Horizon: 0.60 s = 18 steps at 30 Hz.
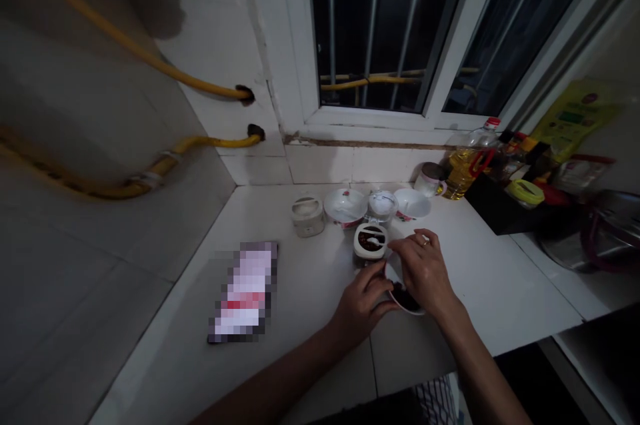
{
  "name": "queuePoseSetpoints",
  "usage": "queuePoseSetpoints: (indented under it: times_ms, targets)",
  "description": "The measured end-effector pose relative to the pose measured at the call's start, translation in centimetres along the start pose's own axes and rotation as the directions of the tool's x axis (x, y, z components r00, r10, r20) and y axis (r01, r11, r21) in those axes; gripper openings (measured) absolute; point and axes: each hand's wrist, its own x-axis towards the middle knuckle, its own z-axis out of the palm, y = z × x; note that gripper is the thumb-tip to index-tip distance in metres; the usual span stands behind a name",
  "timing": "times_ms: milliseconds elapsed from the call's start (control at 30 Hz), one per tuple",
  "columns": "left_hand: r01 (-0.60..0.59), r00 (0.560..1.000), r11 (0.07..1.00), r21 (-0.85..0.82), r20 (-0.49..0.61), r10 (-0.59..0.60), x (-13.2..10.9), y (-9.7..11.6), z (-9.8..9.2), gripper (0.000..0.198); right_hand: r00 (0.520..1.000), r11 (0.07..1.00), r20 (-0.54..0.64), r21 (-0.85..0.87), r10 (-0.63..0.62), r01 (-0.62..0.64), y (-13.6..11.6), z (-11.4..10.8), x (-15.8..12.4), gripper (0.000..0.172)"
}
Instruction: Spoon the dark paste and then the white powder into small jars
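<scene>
My left hand [361, 301] grips the left side of a small white bowl [395, 267] near the counter's front edge, tilting it. Dark sauce-like contents [406, 299] lie in its lower part. Above the bowl, my right hand [424, 273] is closed, fingertips pinching the handle of a small white spoon [375, 241]. The spoon's head is over the mouth of a squarish seasoning jar [361, 253] holding something dark reddish. Whether the spoon touches those contents, I cannot tell. The right hand partly hides the bowl.
Behind the jar stand a lidded container [307, 217], a patterned white bowl [345, 206], a clear jar of white grains [383, 203] and another bowl [413, 203]. A phone [245, 291] lies left. An oil bottle [463, 168] and a black condiment box [493, 205] stand right.
</scene>
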Motion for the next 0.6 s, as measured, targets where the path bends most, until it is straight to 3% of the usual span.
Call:
queuePoseSetpoints:
  times_ms: [333, 467, 600]
  targets:
    - [0.033, 0.999, 0.999, -0.041, 0.017, -0.032, 0.0, 0.0, -0.1, 0.022, 0.999, 1.0, -0.052, 0.001, 0.011, -0.011, 0.2, -0.2, 0.4, 0.03]
    - [0.012, 1.0, 0.998, -0.064, 0.006, -0.011, 0.2, 0.2, -0.3, 0.021, 0.982, 0.988, -0.143, 0.11, 0.124, -0.109, 0.3, -1.8, -1.0, 0.025]
    - [-0.016, 1.0, 0.998, -0.059, 0.014, 0.017, 0.4, 0.4, -0.4, 0.019, 0.922, 0.929, -0.19, 0.226, 0.337, -0.293, 0.5, -3.2, -4.3, 0.02]
